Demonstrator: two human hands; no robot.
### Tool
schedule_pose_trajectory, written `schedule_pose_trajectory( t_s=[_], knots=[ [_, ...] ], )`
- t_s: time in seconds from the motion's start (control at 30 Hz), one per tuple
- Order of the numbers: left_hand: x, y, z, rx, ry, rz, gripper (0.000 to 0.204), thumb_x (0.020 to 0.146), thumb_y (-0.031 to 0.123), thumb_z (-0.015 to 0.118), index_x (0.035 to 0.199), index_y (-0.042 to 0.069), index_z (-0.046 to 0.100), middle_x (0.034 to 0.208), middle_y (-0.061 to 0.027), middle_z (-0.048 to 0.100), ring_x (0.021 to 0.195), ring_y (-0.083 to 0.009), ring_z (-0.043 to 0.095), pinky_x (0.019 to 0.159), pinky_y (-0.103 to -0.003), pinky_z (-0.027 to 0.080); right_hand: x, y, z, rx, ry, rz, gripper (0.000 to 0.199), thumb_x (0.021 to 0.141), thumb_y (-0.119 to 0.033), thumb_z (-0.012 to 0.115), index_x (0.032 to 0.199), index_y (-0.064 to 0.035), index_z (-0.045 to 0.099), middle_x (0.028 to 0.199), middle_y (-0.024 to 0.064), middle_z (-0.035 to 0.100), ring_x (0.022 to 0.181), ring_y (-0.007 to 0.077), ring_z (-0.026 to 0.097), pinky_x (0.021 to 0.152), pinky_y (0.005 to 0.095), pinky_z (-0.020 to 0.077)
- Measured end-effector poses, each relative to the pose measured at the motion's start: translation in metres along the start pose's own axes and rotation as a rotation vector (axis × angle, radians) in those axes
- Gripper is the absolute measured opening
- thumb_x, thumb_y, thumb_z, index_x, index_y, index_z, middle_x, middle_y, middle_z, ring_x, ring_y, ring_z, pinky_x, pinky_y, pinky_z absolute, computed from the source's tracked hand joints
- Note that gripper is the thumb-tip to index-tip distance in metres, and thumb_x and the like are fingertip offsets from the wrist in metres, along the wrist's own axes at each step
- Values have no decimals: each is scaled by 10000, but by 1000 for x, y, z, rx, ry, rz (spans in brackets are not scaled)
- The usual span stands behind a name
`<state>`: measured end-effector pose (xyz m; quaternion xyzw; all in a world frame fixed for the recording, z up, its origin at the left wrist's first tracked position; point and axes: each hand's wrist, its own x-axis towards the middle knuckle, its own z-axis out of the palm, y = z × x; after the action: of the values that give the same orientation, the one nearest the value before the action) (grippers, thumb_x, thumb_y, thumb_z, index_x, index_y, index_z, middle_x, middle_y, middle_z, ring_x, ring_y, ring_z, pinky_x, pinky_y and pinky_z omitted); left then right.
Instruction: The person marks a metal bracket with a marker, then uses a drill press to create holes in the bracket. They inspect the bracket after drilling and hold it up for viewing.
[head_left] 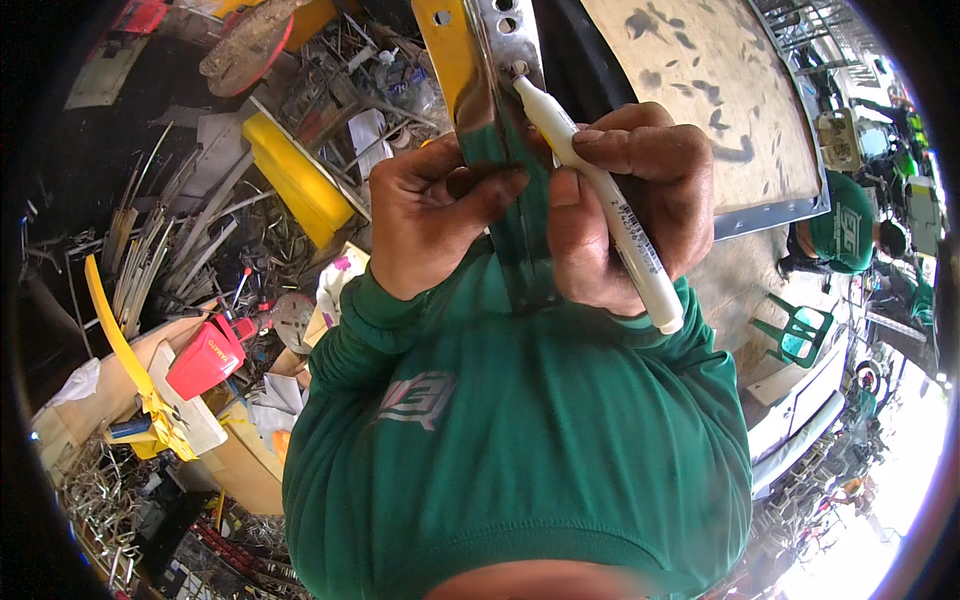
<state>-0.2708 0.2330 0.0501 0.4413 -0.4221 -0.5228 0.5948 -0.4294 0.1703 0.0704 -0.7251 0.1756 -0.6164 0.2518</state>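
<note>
A shiny, mirror-like metal bar [485,95] with punched holes near its far end runs toward my chest. It reflects yellow and green. My left hand [435,215] is closed on its left edge, thumb on top and fingers partly hidden beneath. In my right hand [645,200] is a white marker pen [628,230], slanted with its tip end touching or just over the bar beside one of the holes. The thumb and fingers wrap the pen's barrel. Whether the tip has left a mark is too small to tell.
On the right lies a stained tan board-topped table [700,60] with a metal edge. Beyond it are a person in green [845,225] and a green chair [803,332]. To the left, metal scrap strips [140,250], a yellow metal piece [290,180] and a red plastic piece [205,358] clutter the area.
</note>
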Motion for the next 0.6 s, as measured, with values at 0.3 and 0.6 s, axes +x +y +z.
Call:
schedule_pose_trajectory(
  t_s=[0.3,0.6],
  knots=[
    [-8,-4,4,37,7,82,304,850,-111,669,1153,-92,658,1079,-128,708,998,-152,675,903,-294,551,0,-5,-1,20,-14,-7,169,786,44,611,944,86,565,795,165,621,643,180,574,585,254,451],
    [-13,-4,9,12,24,90,270,840,-119,671,1110,-99,675,1065,-134,711,982,-156,683,889,-289,555,-5,-5,-1,42,-28,-55,163,777,62,625,927,97,573,782,155,625,686,234,646,687,294,550]
  ],
)
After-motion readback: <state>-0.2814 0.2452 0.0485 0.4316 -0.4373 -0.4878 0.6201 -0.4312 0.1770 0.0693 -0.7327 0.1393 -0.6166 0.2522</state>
